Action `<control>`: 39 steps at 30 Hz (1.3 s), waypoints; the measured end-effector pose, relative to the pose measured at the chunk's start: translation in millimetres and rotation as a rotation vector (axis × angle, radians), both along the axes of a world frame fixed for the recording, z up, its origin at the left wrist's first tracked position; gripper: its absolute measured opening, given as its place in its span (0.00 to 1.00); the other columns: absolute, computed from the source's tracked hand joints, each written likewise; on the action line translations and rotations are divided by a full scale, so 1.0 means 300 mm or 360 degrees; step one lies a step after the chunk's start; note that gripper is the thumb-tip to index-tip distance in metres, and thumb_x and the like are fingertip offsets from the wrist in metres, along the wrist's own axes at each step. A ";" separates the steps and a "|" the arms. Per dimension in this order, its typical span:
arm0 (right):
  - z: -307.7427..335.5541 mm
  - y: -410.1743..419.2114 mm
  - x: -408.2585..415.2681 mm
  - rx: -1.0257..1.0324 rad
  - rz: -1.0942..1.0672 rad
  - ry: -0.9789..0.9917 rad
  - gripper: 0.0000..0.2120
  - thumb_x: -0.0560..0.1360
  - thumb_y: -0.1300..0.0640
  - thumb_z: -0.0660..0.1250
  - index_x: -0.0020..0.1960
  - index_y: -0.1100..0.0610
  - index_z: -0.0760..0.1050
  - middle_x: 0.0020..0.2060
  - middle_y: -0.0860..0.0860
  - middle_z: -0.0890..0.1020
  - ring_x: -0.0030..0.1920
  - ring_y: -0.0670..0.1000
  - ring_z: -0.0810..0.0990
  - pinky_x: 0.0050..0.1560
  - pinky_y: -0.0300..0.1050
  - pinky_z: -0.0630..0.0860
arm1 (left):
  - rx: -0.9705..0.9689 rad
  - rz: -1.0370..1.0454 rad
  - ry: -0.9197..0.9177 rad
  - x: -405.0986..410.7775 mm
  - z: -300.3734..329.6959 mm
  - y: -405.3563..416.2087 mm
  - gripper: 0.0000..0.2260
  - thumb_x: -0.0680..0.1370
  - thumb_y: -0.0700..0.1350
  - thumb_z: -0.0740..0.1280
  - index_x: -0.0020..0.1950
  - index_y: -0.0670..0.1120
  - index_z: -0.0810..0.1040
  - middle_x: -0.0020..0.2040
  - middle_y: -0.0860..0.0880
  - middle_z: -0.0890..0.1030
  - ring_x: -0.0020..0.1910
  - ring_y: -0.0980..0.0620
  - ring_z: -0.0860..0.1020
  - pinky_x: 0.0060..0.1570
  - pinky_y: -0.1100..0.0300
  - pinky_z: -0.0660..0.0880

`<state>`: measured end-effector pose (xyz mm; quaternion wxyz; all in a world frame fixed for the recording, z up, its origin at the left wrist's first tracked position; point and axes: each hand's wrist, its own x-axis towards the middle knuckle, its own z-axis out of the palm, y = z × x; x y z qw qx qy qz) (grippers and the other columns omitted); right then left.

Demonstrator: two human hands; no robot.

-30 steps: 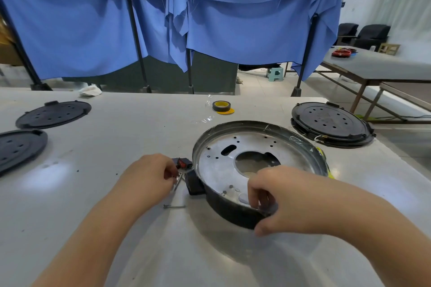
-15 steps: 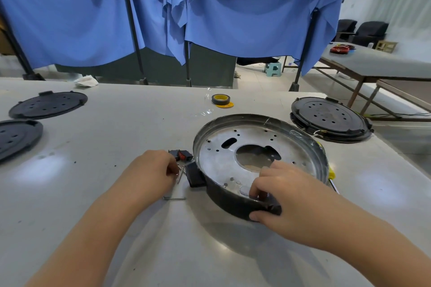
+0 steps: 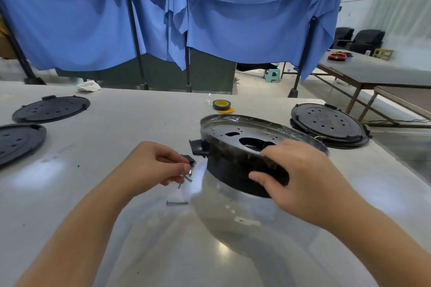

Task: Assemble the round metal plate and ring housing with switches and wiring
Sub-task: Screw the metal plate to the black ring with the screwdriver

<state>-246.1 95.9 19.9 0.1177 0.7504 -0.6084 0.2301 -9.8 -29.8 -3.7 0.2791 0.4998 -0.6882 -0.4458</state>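
The round ring housing with the metal plate set inside it is tilted up off the white table, its near side raised. My right hand grips the housing's near rim, thumb on the dark outer wall and fingers over the edge. A black tab juts from the housing's left side. My left hand pinches a small black switch with metal pins just left of the housing. A loose screw lies on the table below that hand.
A roll of tape sits behind the housing. A stack of black round covers is at the right, two more black covers lie at the left. A crumpled white rag rests at the table's far edge before blue curtains.
My right hand has tipped the housing up off the table, so its near side is raised. My left hand has lifted the small switch slightly.
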 end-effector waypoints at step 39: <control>0.244 -0.046 -0.156 0.0052 0.0135 -0.1928 0.14 0.61 0.47 0.72 0.43 0.53 0.84 0.37 0.54 0.86 0.37 0.53 0.85 0.32 0.37 0.78 | -0.1803 0.0016 0.0580 -0.317 0.229 0.199 0.05 0.73 0.45 0.70 0.46 0.47 0.85 0.42 0.63 0.80 0.40 0.62 0.81 0.40 0.69 0.76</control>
